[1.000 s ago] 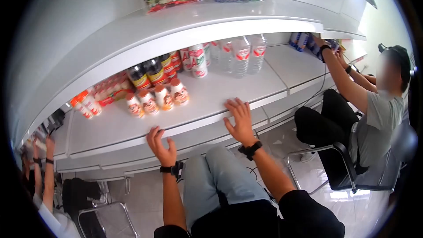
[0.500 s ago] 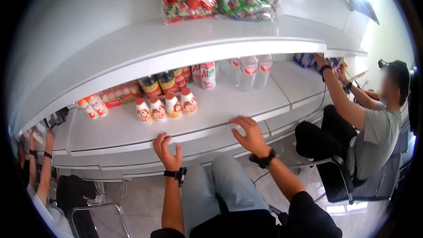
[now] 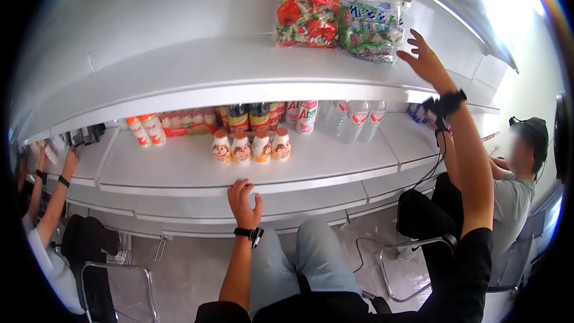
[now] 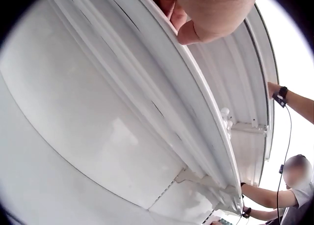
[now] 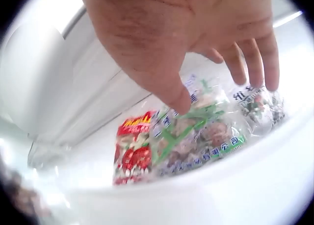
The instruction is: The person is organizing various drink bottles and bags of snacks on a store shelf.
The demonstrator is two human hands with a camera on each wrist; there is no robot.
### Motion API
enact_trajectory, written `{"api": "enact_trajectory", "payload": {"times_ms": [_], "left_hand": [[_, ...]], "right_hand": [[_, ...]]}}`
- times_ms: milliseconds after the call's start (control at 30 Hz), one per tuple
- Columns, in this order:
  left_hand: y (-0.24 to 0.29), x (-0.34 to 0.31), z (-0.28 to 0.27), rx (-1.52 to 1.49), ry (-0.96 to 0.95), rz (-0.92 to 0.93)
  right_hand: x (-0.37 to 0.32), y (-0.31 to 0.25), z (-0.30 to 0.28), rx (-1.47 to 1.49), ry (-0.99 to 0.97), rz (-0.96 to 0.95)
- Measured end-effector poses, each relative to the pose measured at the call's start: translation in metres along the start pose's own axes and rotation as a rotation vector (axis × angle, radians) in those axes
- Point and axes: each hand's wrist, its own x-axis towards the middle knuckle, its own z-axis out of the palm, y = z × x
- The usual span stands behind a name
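My right hand [image 3: 427, 60] is raised at the upper shelf, fingers spread, just right of a clear candy bag with green and blue print [image 3: 371, 27]. Seen from the right wrist, its thumb overlaps that bag and the fingertips hang over another clear bag [image 5: 260, 107] further along. A red snack bag with fruit pictures [image 3: 307, 15] stands to the left of the green-printed one. Down at the front edge of the lower shelf [image 3: 179, 176] rests my left hand [image 3: 244, 204], fingers bent loosely and thumb apart. Four-sided views show nothing held in either hand.
Under the upper shelf [image 3: 197, 93] stand several small white bottles with orange caps [image 3: 241, 148], dark-capped bottles [image 3: 238, 118], a white can [image 3: 307, 116] and water bottles [image 3: 357, 121]. A seated person [image 3: 517, 188] is at right; another person's arms [image 3: 57, 194] reach in at left.
My right hand has left the lower shelf's edge and risen up and right to the upper shelf's bags. My left hand stays at the edge. The head view has tilted upward.
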Motion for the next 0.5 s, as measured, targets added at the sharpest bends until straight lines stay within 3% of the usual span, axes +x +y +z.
{"api": "enact_trajectory", "payload": {"times_ms": [33,67,167,200,300,400,500], "left_hand": [[0.000,0.000,-0.001,0.004,0.000,0.010],[0.001,0.001,-0.002,0.000,0.002,0.020],[-0.002,0.002,-0.004,-0.008,0.002,0.036],[-0.002,0.003,-0.005,0.001,-0.005,0.046],[-0.004,-0.001,-0.004,0.014,-0.014,0.026],[-0.004,-0.001,0.000,0.013,-0.001,0.012],[-0.005,-0.002,0.000,0.025,-0.004,0.008]], "right_hand": [[0.009,0.002,-0.004,0.078,-0.156,0.232],[0.022,0.027,-0.006,0.324,-0.339,0.223],[0.033,0.014,0.006,0.490,-0.407,0.299],[0.034,0.013,0.010,0.524,-0.398,0.258],[0.018,-0.028,0.013,0.335,-0.314,0.376],[0.024,-0.015,0.016,0.366,-0.383,0.393],[0.010,-0.012,0.014,0.404,-0.278,0.318]]}}
